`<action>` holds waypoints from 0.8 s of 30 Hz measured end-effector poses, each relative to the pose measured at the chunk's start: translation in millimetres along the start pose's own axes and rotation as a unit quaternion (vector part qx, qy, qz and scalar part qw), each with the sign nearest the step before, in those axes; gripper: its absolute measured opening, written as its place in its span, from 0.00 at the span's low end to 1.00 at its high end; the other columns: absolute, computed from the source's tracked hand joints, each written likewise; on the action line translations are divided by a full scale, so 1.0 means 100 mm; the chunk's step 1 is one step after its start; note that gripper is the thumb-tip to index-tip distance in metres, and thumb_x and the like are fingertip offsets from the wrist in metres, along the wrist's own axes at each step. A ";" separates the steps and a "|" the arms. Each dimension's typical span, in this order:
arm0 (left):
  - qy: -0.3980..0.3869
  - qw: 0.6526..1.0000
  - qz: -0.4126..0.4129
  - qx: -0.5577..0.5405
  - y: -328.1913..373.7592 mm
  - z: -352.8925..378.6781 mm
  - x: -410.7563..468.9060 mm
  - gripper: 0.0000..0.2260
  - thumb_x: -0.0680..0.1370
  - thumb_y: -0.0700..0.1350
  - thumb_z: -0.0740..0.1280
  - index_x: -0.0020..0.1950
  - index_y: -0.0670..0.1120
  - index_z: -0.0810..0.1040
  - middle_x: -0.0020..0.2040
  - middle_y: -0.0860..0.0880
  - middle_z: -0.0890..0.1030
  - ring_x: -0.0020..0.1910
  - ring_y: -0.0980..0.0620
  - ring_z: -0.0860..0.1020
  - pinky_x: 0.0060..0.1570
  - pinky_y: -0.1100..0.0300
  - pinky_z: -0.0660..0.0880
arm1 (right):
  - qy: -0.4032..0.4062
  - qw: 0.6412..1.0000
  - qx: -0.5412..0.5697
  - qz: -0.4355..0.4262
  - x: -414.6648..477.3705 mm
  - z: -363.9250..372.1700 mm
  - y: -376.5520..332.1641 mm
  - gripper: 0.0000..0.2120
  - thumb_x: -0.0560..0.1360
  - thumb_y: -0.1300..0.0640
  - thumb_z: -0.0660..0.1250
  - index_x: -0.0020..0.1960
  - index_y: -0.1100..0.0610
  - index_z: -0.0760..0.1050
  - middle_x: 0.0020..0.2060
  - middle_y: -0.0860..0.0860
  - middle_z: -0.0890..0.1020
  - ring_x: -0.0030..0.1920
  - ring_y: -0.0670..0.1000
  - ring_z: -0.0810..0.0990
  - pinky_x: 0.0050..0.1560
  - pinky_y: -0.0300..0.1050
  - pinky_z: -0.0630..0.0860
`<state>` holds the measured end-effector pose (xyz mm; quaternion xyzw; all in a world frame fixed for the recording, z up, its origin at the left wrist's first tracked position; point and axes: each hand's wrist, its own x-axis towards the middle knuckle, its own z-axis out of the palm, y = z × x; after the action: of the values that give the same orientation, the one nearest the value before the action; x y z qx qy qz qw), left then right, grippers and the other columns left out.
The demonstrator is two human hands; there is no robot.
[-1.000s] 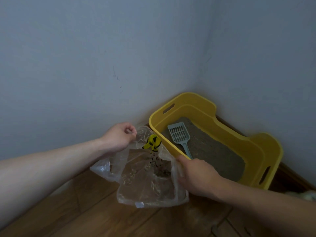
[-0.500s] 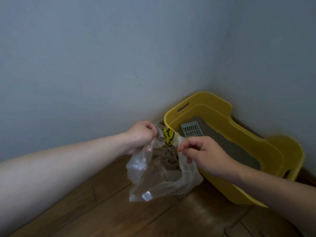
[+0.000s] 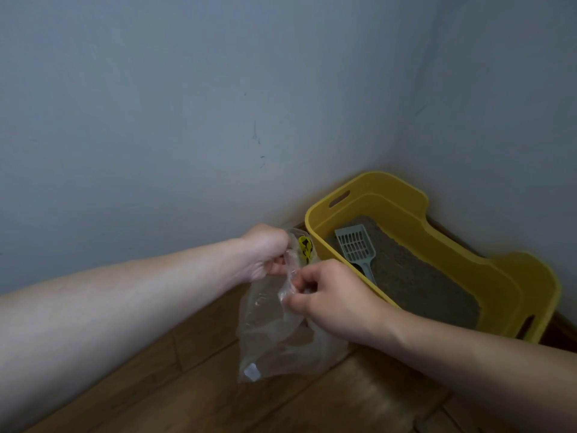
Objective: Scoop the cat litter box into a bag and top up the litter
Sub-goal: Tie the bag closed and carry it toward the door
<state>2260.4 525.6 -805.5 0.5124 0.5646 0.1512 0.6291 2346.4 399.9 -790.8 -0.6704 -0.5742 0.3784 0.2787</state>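
Note:
A clear plastic bag (image 3: 271,335) with a yellow and black print near its top hangs just above the wooden floor. My left hand (image 3: 265,251) pinches the bag's top edge on the left side. My right hand (image 3: 331,298) grips the same top edge close beside it, so the mouth is drawn together. To the right stands the yellow litter box (image 3: 512,289) with grey litter inside. A pale blue slotted scoop (image 3: 356,245) lies on the litter, its handle pointing toward me.
The litter box sits in the corner where two pale grey walls (image 3: 187,120) meet. Wooden floor (image 3: 312,404) spreads below the bag and my arms. A dark skirting strip runs along the wall behind the box.
My hands have come together, drawing the bag's open mouth shut. The bag now hangs narrower and longer than before.

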 end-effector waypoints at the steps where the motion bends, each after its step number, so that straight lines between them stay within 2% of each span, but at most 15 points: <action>1: -0.002 1.000 0.001 0.007 0.00 -0.02 0.00 0.11 0.76 0.29 0.59 0.36 0.41 0.72 0.30 0.43 0.70 0.26 0.50 0.69 0.22 0.63 0.73 | 0.005 1.000 0.026 0.006 0.01 -0.03 0.00 0.12 0.73 0.55 0.73 0.36 0.60 0.78 0.26 0.46 0.74 0.27 0.40 0.71 0.31 0.37 0.70; 2: -0.004 1.000 0.012 0.022 0.00 -0.04 0.01 0.10 0.76 0.30 0.59 0.38 0.41 0.72 0.31 0.42 0.70 0.25 0.50 0.69 0.21 0.63 0.71 | 0.016 0.999 0.048 0.012 0.03 -0.06 0.00 0.12 0.74 0.55 0.73 0.37 0.62 0.78 0.26 0.46 0.74 0.27 0.41 0.71 0.31 0.37 0.69; 4: 0.016 0.989 0.092 0.119 -0.02 -0.10 0.06 0.06 0.76 0.34 0.62 0.41 0.43 0.72 0.35 0.41 0.74 0.26 0.47 0.72 0.24 0.62 0.70 | 0.042 0.995 0.086 0.017 0.05 -0.14 0.00 0.13 0.73 0.55 0.73 0.38 0.64 0.77 0.28 0.49 0.75 0.29 0.45 0.72 0.33 0.42 0.70; 6: 0.064 0.945 0.233 0.220 -0.02 -0.18 0.07 0.04 0.76 0.43 0.68 0.45 0.51 0.74 0.44 0.47 0.80 0.38 0.46 0.78 0.38 0.56 0.76 | 0.060 0.990 0.124 0.022 0.07 -0.22 -0.02 0.13 0.74 0.56 0.72 0.37 0.65 0.76 0.28 0.52 0.75 0.31 0.49 0.74 0.35 0.46 0.72; 7: 0.050 0.926 0.297 0.227 0.00 -0.22 0.01 0.03 0.77 0.47 0.68 0.49 0.54 0.75 0.48 0.50 0.80 0.44 0.48 0.79 0.46 0.55 0.77 | 0.067 0.987 0.142 0.025 0.08 -0.26 -0.03 0.13 0.75 0.57 0.72 0.36 0.63 0.76 0.27 0.51 0.75 0.31 0.50 0.75 0.34 0.45 0.72; 8: 0.001 0.914 0.345 0.214 0.02 -0.26 -0.07 0.05 0.78 0.52 0.65 0.52 0.54 0.76 0.50 0.52 0.80 0.50 0.52 0.79 0.52 0.58 0.75 | 0.075 0.984 0.159 0.028 0.09 -0.30 -0.05 0.12 0.75 0.57 0.71 0.35 0.60 0.75 0.26 0.50 0.75 0.30 0.50 0.75 0.33 0.44 0.71; 9: -0.067 0.905 0.372 0.195 0.04 -0.28 -0.18 0.11 0.78 0.58 0.62 0.55 0.54 0.77 0.53 0.52 0.80 0.54 0.55 0.78 0.56 0.62 0.73 | 0.084 0.980 0.176 0.031 0.11 -0.34 -0.07 0.12 0.76 0.57 0.70 0.34 0.57 0.75 0.26 0.50 0.75 0.30 0.50 0.75 0.33 0.43 0.71; 11: -0.185 0.890 0.380 0.170 0.06 -0.31 -0.38 0.25 0.73 0.71 0.59 0.60 0.55 0.75 0.59 0.52 0.79 0.60 0.59 0.76 0.61 0.65 0.71 | 0.100 0.973 0.204 0.035 0.14 -0.42 -0.12 0.11 0.77 0.57 0.69 0.36 0.58 0.77 0.26 0.52 0.75 0.31 0.51 0.74 0.35 0.45 0.69; 12: -0.222 0.884 0.377 0.165 0.05 -0.32 -0.43 0.30 0.69 0.74 0.62 0.63 0.56 0.73 0.61 0.53 0.78 0.63 0.59 0.75 0.63 0.63 0.71 | 0.105 0.969 0.223 0.037 0.15 -0.45 -0.15 0.10 0.77 0.57 0.68 0.38 0.60 0.78 0.28 0.54 0.76 0.31 0.52 0.73 0.35 0.46 0.68; 14: -0.233 0.873 0.381 0.198 0.01 -0.32 -0.45 0.35 0.65 0.68 0.73 0.68 0.56 0.69 0.64 0.55 0.77 0.66 0.56 0.74 0.67 0.56 0.70 | 0.106 0.953 0.281 0.039 0.18 -0.50 -0.20 0.11 0.78 0.57 0.67 0.42 0.64 0.79 0.29 0.58 0.74 0.30 0.53 0.71 0.33 0.46 0.66; 16: -0.182 0.876 0.389 0.221 -0.03 -0.26 -0.40 0.32 0.66 0.59 0.77 0.66 0.54 0.71 0.60 0.55 0.80 0.62 0.55 0.77 0.64 0.48 0.73 | 0.096 0.943 0.318 0.034 0.19 -0.52 -0.25 0.12 0.79 0.57 0.66 0.41 0.64 0.79 0.29 0.57 0.74 0.29 0.51 0.71 0.31 0.45 0.65; 19: -0.109 0.899 0.387 0.174 0.00 -0.20 -0.33 0.16 0.75 0.60 0.67 0.56 0.51 0.78 0.51 0.50 0.83 0.53 0.48 0.81 0.56 0.40 0.76 | 0.111 0.941 0.319 0.013 0.21 -0.57 -0.29 0.09 0.78 0.60 0.67 0.43 0.65 0.81 0.30 0.59 0.76 0.30 0.51 0.72 0.33 0.46 0.66; 22: 0.000 0.906 0.384 0.179 0.08 -0.22 -0.33 0.12 0.78 0.53 0.62 0.46 0.47 0.80 0.37 0.49 0.81 0.39 0.48 0.80 0.44 0.43 0.77 | 0.152 0.940 0.304 -0.009 0.17 -0.70 -0.33 0.06 0.75 0.63 0.70 0.51 0.63 0.82 0.40 0.66 0.83 0.33 0.52 0.74 0.38 0.49 0.70; 24: 0.003 0.915 0.378 0.143 0.13 -0.22 -0.36 0.12 0.79 0.50 0.63 0.42 0.44 0.79 0.27 0.53 0.77 0.28 0.54 0.75 0.32 0.50 0.73 | 0.154 0.946 0.284 -0.034 0.15 -0.78 -0.35 0.08 0.72 0.61 0.71 0.51 0.58 0.83 0.46 0.64 0.85 0.37 0.53 0.77 0.41 0.52 0.72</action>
<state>2234.7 513.7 -771.7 0.7719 0.3461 0.2966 0.4432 2392.2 425.4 -721.5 -0.5939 -0.4152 0.4083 0.5551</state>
